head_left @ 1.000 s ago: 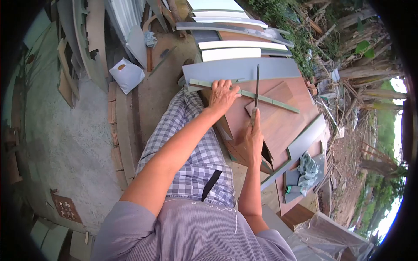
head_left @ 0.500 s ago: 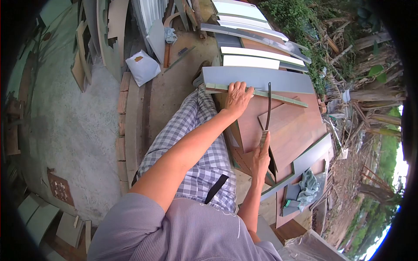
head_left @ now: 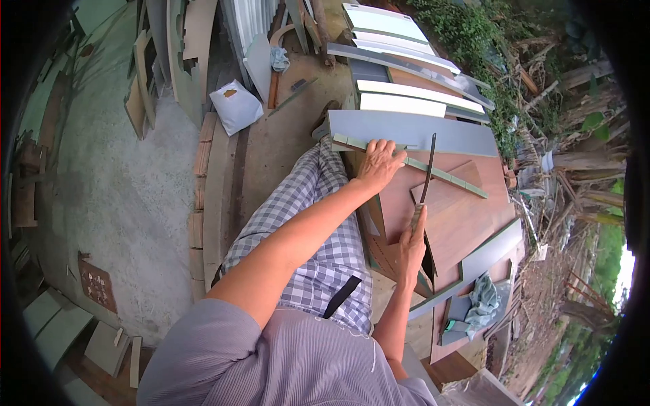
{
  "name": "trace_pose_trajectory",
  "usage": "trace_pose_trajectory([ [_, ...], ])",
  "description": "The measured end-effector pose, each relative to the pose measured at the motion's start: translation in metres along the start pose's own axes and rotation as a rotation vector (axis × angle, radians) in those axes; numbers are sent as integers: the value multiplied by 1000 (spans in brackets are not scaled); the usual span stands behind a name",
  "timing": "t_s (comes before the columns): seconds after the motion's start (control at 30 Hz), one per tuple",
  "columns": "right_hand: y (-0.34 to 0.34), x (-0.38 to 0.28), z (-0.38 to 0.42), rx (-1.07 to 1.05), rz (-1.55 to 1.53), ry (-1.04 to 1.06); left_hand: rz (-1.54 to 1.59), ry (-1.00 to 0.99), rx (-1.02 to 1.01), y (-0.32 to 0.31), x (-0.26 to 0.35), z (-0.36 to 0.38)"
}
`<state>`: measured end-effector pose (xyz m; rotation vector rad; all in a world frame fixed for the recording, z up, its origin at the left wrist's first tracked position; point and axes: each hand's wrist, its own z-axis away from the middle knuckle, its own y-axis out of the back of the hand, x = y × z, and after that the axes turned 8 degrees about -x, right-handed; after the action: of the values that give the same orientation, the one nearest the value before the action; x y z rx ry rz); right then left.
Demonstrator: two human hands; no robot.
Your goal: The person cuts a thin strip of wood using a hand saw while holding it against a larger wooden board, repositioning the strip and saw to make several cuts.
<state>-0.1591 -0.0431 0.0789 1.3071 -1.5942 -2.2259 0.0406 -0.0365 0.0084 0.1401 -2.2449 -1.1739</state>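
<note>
My left hand (head_left: 382, 166) is closed over a narrow green-edged strip of board (head_left: 447, 177) with evenly spaced cross lines, gripping it near its left end. The strip slants across the front of a long grey board (head_left: 413, 130). In my right hand (head_left: 412, 247) is a long knife (head_left: 428, 172) with a thin dark blade and a wrapped handle, pointing away from me. Its blade overlaps the strip in this view, to the right of my left hand. Beneath both lie brown panels (head_left: 464, 220).
White and grey boards (head_left: 420, 88) lie in a row at the far end. At the near right are a grey board (head_left: 491, 250) and a crumpled blue-green cloth (head_left: 482, 301). A white sack (head_left: 237, 108) stands on the ground to the left. Dry branches and plants border the right.
The strip's right end has swung towards me, away from the grey board. The knife blade leans more to the right. The whole view has shifted slightly.
</note>
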Motion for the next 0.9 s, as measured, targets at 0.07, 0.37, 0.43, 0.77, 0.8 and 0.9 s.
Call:
trace_pose_trajectory([
  [0.07, 3, 0, 8, -64, -16, -104, 3, 13, -8, 0, 1, 1],
  [0.37, 3, 23, 103, -39, -168, -228, 20, -13, -42, 2, 0, -2],
  [0.43, 3, 17, 101, -12, -184, -212, 31, -6, -68, 5, 0, -3],
  [0.77, -12, -5, 73, -132, -229, -127, -45, 55, -32, 37, -31, 5],
  [0.8, -13, -4, 73, -130, -227, -130, -41, 53, -33, 34, -31, 6],
  [0.9, -15, -5, 73, -124, -222, -112, -9, 48, -23, 25, -26, 7],
])
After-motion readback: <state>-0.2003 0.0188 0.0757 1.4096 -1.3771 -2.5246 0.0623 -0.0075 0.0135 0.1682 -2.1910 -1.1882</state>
